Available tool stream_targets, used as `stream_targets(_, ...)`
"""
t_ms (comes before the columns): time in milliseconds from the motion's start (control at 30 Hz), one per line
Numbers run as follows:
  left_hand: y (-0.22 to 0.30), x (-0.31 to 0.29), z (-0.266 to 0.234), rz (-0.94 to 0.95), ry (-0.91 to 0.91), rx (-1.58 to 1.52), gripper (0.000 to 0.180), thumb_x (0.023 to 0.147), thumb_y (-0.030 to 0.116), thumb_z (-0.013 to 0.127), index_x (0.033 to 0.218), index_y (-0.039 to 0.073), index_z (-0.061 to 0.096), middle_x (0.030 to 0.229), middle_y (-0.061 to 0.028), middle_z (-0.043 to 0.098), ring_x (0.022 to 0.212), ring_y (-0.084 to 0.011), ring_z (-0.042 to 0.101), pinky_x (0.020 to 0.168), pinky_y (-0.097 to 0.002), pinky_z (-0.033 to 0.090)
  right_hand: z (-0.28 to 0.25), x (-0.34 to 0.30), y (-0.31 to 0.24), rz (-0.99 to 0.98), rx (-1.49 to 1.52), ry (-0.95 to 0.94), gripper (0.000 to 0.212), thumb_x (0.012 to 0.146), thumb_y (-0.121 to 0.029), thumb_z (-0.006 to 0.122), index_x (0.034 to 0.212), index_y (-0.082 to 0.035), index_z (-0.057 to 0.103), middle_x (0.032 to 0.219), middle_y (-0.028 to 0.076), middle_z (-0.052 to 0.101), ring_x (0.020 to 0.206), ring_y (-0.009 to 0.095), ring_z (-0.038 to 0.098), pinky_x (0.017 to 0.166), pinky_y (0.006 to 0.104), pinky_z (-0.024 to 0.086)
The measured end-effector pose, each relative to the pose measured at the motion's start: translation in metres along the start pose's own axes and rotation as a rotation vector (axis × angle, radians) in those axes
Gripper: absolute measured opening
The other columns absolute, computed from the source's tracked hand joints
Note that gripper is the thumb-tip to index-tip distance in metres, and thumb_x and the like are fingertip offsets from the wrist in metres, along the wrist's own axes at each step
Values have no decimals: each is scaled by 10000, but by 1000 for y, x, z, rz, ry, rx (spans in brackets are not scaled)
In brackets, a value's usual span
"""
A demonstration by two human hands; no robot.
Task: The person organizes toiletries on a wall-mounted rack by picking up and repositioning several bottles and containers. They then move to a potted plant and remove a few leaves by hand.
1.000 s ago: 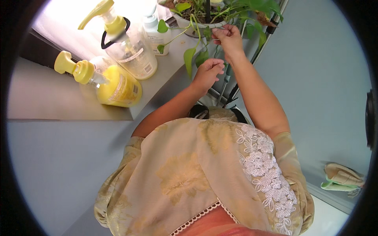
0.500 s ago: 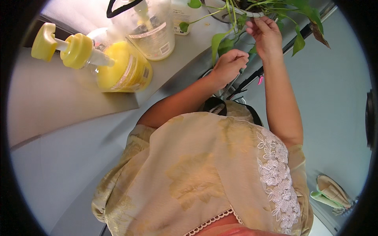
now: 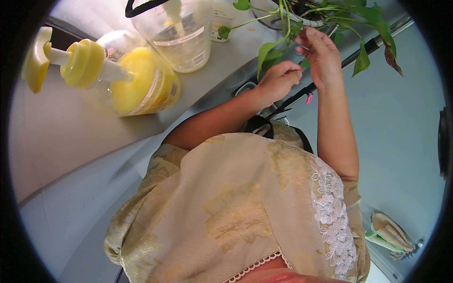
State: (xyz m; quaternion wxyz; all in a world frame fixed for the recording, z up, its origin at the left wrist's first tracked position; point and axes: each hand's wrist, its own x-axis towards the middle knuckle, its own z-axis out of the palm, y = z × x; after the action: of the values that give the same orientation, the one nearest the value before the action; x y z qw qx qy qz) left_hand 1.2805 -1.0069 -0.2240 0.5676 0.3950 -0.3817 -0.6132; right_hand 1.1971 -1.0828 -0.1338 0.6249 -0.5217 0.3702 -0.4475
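My left hand (image 3: 279,84) is closed, its thumb and fingertips drawn together just below the hanging leaves. What it pinches, if anything, cannot be made out. A little higher and to the right, my right hand (image 3: 324,59) is turned palm inward with bent fingers. Its thumb and forefinger come together close under the rim of a white pot (image 3: 309,21), and anything between them is too small to tell. Trailing out of that pot is a leafy green vine (image 3: 268,51), with one browned leaf (image 3: 392,60) at the right.
On the pale counter (image 3: 85,122) at left stand a yellow pump bottle (image 3: 144,89), its pump raised, a clear pump bottle (image 3: 186,45) and a white bottle (image 3: 224,21). A metal rail (image 3: 394,29) with a pink clip (image 3: 309,98) runs behind my hands. Shoes (image 3: 391,231) lie lower right.
The view has shifted slightly, and the bottles and plant appear a little displaced. My right fingers have come slightly away from the pot rim; my left hand stays closed nearby.
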Motion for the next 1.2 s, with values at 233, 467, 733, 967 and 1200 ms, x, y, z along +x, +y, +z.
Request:
stream_targets(233, 3, 1, 1, 57, -17, 49, 276, 898, 271, 559, 1090, 72, 567, 1004, -12, 605, 870, -109, 553, 701, -262, 426, 3, -2, 6, -42, -177, -26, 185, 826, -154, 691, 968, -43, 651, 853, -6, 635, 774, 97, 571, 681, 244, 463)
stream_targets(467, 16, -8, 3, 291, -31, 51, 252, 873, 172, 588, 1090, 48, 556, 1019, -47, 596, 885, -131, 554, 746, -279, 450, -4, -5, -8, -100, -260, -18, 141, 853, -133, 648, 944, -30, 614, 824, -1, 610, 742, 84, 544, 677, 238, 461)
stream_targets(733, 88, -24, 13, 1183, 320, 947, 493, 762, 59, 614, 1232, 7, 476, 1287, -187, 445, 1156, -363, 430, 985, -442, 344, -3, -10, -15, -158, -321, -92, 159, 895, -99, 584, 1021, -5, 607, 851, 1, 610, 719, 65, 527, 660, 222, 457)
stream_targets(967, 107, -7, 9, 956, 559, 1495, 515, 732, 95, 542, 1237, 10, 485, 1240, -141, 530, 1197, -289, 424, 988, -432, 271, -10, -10, -18, -86, -447, -81, 149, 918, -101, 552, 1007, 1, 616, 788, -14, 593, 678, 63, 499, 624, 217, 427)
stream_targets(1200, 112, -10, 2, 882, 566, 1638, 452, 767, 137, 532, 1216, 87, 527, 1228, -59, 518, 1182, -244, 422, 1007, -493, 221, -8, -15, -14, -195, -539, -120, 110, 934, -107, 527, 960, -25, 596, 741, -41, 530, 658, 54, 438, 595, 208, 386)
